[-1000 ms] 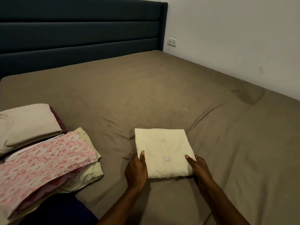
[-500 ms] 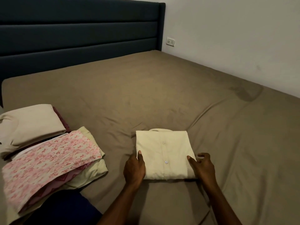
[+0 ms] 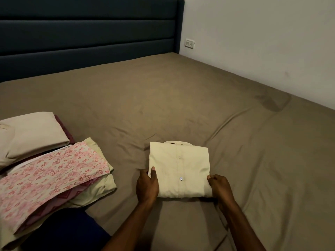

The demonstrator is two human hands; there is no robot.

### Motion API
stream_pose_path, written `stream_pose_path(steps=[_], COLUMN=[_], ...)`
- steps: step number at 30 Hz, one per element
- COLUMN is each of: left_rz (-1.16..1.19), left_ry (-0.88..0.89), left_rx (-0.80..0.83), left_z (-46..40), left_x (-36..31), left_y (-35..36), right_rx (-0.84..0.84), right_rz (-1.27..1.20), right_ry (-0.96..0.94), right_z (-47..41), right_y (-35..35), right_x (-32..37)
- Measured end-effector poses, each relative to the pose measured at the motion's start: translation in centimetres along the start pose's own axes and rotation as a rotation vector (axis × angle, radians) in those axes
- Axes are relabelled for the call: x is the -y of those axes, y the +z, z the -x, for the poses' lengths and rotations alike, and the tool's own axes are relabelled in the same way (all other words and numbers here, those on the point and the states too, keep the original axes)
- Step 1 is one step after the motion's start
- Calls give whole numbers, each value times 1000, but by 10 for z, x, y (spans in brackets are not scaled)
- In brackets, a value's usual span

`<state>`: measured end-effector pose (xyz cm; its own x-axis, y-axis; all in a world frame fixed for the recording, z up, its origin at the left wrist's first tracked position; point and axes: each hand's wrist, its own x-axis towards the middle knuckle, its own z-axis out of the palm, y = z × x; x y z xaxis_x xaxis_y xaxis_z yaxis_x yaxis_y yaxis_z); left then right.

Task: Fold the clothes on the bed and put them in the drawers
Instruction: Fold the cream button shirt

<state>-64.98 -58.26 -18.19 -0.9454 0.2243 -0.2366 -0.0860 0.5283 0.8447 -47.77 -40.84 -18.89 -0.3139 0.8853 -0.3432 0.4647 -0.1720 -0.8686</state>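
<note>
A folded pale-yellow buttoned shirt (image 3: 179,169) lies on the brown bed sheet (image 3: 181,105), collar at its far edge. My left hand (image 3: 147,185) grips the shirt's near left edge, thumb on top and fingers tucked under. My right hand (image 3: 220,187) grips the near right corner with curled fingers. To the left lies a stack of folded clothes: a pink floral piece (image 3: 49,174) on top of a pale green one (image 3: 97,189), with a beige folded garment (image 3: 30,134) behind it over a maroon one (image 3: 63,129).
A dark blue padded headboard (image 3: 90,37) runs along the far side. A white wall with a socket (image 3: 189,43) borders the bed on the right. Dark blue fabric (image 3: 63,230) sits at the near left edge.
My right hand has shifted from the shirt's side to curl around its near right corner. My left thumb stays on the left edge. The collar now shows at the far edge.
</note>
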Motion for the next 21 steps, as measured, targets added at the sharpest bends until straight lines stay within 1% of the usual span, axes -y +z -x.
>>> stream_pose_path(steps=[2,4,6,8,10,11,14,15,17,19,20,21], left_rz=[-10,-20,-17,-21,-40,-77,-324,-388,-469,-443,-457,-513], left_ry=[1,20,69,149,210,213,98,97,139,212,250,266], left_rx=[-7,-31,-70,-107,-145,-149,-74,-57,-86,-145,-185,-176], left_z=[0,-2,-3,-3,-1,0,-2,-1,0,0,1,2], left_x=[1,2,4,1,-1,0,9,11,10,9,10,12], left_y=[0,0,-1,0,-1,-2,-1,-2,-1,-1,-2,-3], right_rx=[-20,-81,-130,-164,-172,-171,-149,-149,-178,-224,-232,-216], right_rz=[-65,-118,-200,-196,-108,-43,187,303,517,605,649,716], right_ry=[-12,-18,-13,-28,-78,-102,-129,-139,-155,-164,-178,-187], right_z=[0,-2,7,10,10,12,12,13,15,17,20,21], right_y=[1,2,1,-1,-1,0,7,8,7,4,5,8], right_x=[-4,-8,0,6,6,5,-2,0,4,6,6,3])
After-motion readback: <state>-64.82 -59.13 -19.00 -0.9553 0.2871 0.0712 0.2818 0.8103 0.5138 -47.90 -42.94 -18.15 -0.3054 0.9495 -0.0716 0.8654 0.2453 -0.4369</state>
